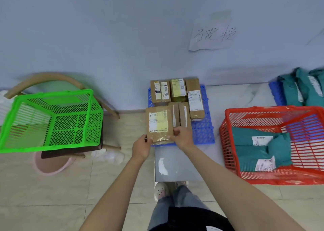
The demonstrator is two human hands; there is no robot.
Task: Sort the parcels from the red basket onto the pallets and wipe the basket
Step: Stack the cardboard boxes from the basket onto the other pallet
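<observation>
A brown cardboard parcel (158,123) with a white label stands at the near left corner of the blue pallet (204,132). My left hand (142,147) grips its lower left edge and my right hand (182,137) pinches its lower right edge. Several more brown boxes (177,90) are lined up behind it on the same pallet. The red basket (228,139) sits on the floor to the right, holding teal soft parcels (252,153) with white labels.
A second blue pallet (277,94) at the far right carries teal bags (298,88). A green basket (52,120) rests on a chair at left, above a pink basin (50,165). A handwritten paper sign (213,34) hangs on the wall. My slippered foot (161,190) stands below the pallet.
</observation>
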